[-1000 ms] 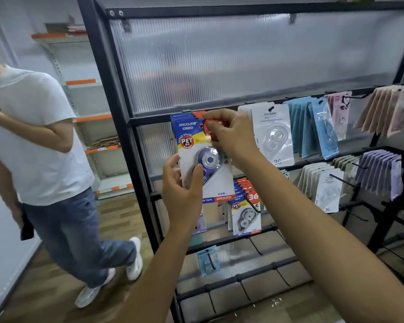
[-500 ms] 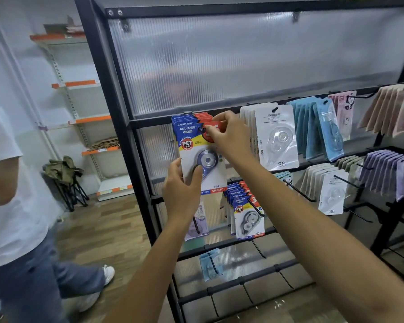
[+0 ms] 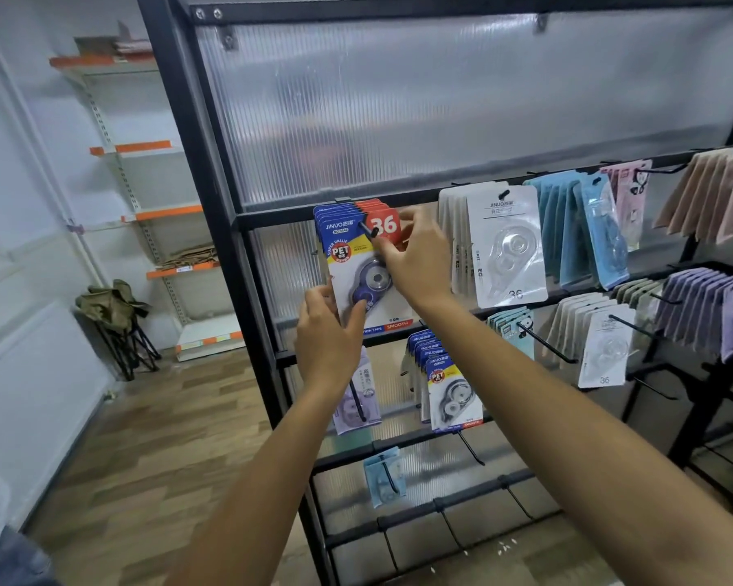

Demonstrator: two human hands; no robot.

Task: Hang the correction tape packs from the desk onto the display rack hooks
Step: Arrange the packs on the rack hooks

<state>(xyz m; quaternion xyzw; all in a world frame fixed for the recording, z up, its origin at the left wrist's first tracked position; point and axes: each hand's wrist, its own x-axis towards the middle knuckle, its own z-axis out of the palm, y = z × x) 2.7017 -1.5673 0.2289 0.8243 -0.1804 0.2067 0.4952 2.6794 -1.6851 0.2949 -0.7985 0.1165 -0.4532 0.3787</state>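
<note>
Head view: both hands' fingers still grip the blue pack [image 3: 358,268]; the hook tip [image 3: 368,230] now pokes through

I see white wall shelving [image 3: 161,213] with orange edge strips at back left. Flattened cardboard [image 3: 191,258] lies on one shelf. Folded olive camp stool [image 3: 115,315] stands on wood floor [image 3: 145,450] near shelving. Blue denim [image 3: 13,560] shows at bottom left corner.

Both arms reach up; left hand [image 3: 329,332] grips with curled fingers; right hand [image 3: 420,264] pinches above.
</note>
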